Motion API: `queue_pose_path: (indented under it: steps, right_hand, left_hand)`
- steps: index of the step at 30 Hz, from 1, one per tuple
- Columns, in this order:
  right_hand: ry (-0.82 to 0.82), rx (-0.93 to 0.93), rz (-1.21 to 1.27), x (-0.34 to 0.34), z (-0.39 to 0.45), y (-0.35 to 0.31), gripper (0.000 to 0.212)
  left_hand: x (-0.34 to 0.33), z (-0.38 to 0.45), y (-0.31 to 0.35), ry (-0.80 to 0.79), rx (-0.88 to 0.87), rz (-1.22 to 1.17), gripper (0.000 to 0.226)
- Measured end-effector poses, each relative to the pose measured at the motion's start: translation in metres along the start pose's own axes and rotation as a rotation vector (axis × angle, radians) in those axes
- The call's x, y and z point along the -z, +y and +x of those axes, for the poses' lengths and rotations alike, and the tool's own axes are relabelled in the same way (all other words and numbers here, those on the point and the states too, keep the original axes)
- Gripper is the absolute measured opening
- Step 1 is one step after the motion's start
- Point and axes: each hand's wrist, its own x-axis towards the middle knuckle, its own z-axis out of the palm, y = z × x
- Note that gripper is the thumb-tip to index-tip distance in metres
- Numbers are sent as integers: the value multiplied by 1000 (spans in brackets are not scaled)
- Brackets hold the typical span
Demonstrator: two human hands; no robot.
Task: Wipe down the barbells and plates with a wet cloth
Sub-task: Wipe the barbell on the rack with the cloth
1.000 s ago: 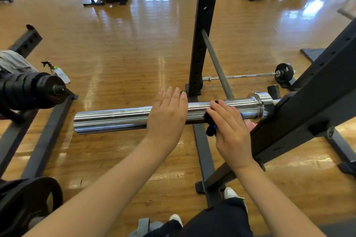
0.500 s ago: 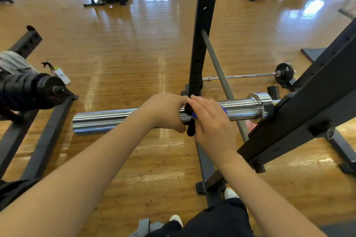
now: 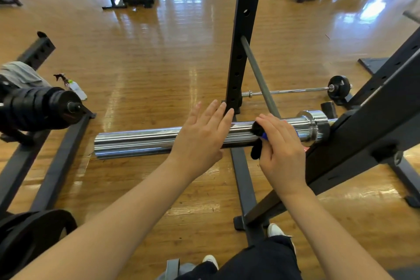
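Note:
A chrome barbell sleeve (image 3: 136, 142) lies horizontally across the middle, its collar (image 3: 314, 125) at the right against the black rack beam. My left hand (image 3: 202, 136) rests on top of the sleeve with straight, spread fingers. My right hand (image 3: 280, 143) presses a dark cloth (image 3: 256, 141) with a blue edge around the sleeve, just right of the left hand; most of the cloth is hidden under the palm. Black plates (image 3: 38, 109) are stacked on a rack peg at the left. Another plate (image 3: 34, 232) sits at the lower left.
A black rack upright (image 3: 242, 36) stands behind the sleeve and a slanted rack beam (image 3: 363, 143) crosses on the right. A second barbell (image 3: 291, 92) with a small plate lies on the wooden floor. A spray bottle (image 3: 76, 88) stands at the left. Gym machines line the back.
My left hand has gone from gripping the sleeve to lying flat with fingers spread. My right hand with the cloth has slid rightward along the sleeve, away from the left hand.

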Motion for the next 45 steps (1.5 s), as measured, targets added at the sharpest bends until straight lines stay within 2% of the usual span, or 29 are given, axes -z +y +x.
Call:
queue_pose_path:
  steps: [4, 7, 9, 13, 15, 22, 24, 26, 30, 32, 33, 35, 37, 38, 41, 43, 45]
  right_hand:
    - [-30, -205, 96, 11, 13, -8, 34]
    - [20, -345, 185, 15, 27, -12, 36]
    - [21, -312, 153, 8, 34, -24, 36]
    - [-41, -52, 4, -12, 18, -45, 32]
    - [-39, 11, -15, -11, 11, -36, 33]
    - [15, -82, -92, 10, 5, 7, 36]
    - [32, -75, -83, 10, 5, 4, 37]
    - [16, -28, -44, 0, 0, -9, 38]
    - [-21, 80, -7, -23, -12, -30, 41]
    - [-14, 104, -6, -26, -9, -26, 39]
    - [-14, 119, -6, -25, -8, -23, 39]
    - [-12, 147, -5, -22, -9, -15, 41]
    - [3, 154, -5, -19, -11, -11, 42]
    - [14, 147, -5, -18, -12, -9, 41]
    - [50, 101, -16, -12, -13, 3, 38]
    - [61, 58, -43, -6, -14, 11, 38]
    - [79, 11, -68, -1, -12, 15, 38]
  left_hand:
    - [-1, 2, -2, -20, 37, -78, 79]
    - [1, 4, -2, -85, 51, -114, 76]
    - [2, 5, -2, -104, 56, -110, 77]
    - [4, 5, -2, -111, 71, -124, 79]
    - [7, 5, -2, -115, 56, -102, 77]
    - [5, 7, -3, -136, 5, -33, 75]
    - [8, 11, -4, -205, -7, -57, 78]
    - [13, 21, -12, -326, 17, -206, 75]
    - [26, 42, -26, -637, 84, -538, 47]
    - [29, 45, -27, -682, 102, -560, 39]
    - [29, 44, -25, -666, 103, -523, 41]
    - [28, 36, -15, -557, 101, -320, 61]
    - [17, 19, -1, -345, 115, -45, 91]
    - [13, 11, 5, -220, 120, 19, 95]
    - [-6, -1, 11, 34, 107, 55, 78]
    - [-9, 1, 9, 76, 100, 54, 66]
    - [-8, 4, 9, 45, 92, 23, 66]
